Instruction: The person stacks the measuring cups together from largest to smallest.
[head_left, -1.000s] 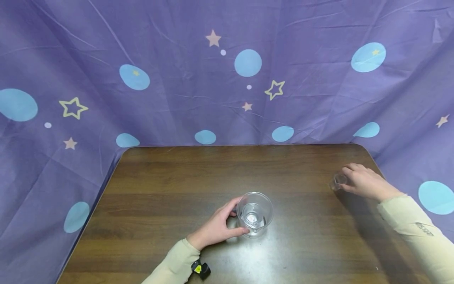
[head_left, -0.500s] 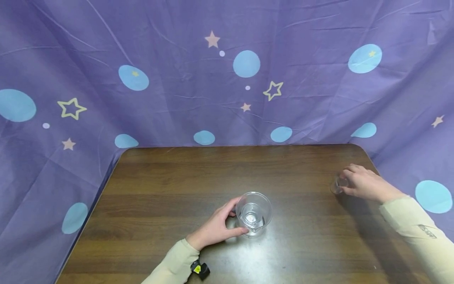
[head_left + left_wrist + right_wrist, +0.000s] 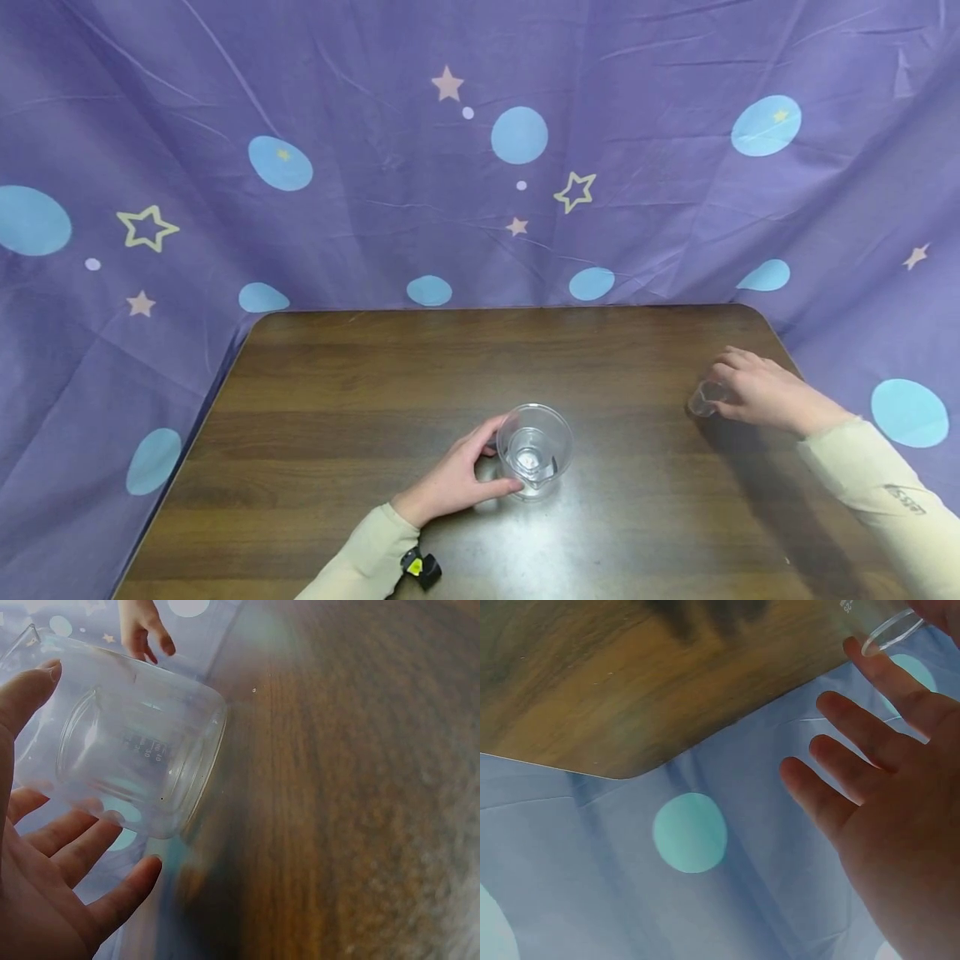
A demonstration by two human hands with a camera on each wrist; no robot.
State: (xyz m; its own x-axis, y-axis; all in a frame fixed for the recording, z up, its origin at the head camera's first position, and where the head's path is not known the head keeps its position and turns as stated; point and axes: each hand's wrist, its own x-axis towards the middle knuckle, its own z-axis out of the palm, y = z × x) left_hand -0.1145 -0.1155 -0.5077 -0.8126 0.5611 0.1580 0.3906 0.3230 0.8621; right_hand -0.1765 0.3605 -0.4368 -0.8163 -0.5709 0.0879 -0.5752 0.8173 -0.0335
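In the head view, a large clear glass beaker (image 3: pixel 561 442) stands near the middle of the wooden table. My left hand (image 3: pixel 450 486) grips its left side, thumb in front and fingers behind. A smaller beaker (image 3: pixel 142 761) with printed measuring marks sits inside it, as the left wrist view shows. Far to the right, my right hand (image 3: pixel 776 398) pinches a small clear beaker (image 3: pixel 702 402), seen tilted, between thumb and index finger. In the right wrist view only the rim (image 3: pixel 891 634) and a marked bit of its wall show; the other fingers are spread.
The brown wooden table (image 3: pixel 360 375) has rounded back corners. A purple curtain (image 3: pixel 360 167) with blue dots and stars hangs behind it and along both sides. A black strap (image 3: pixel 422 570) with a yellow mark is at my left wrist.
My right hand has shifted slightly left, and the small beaker in it has come a little nearer, with more of it showing. My left hand keeps its grip on the large beaker.
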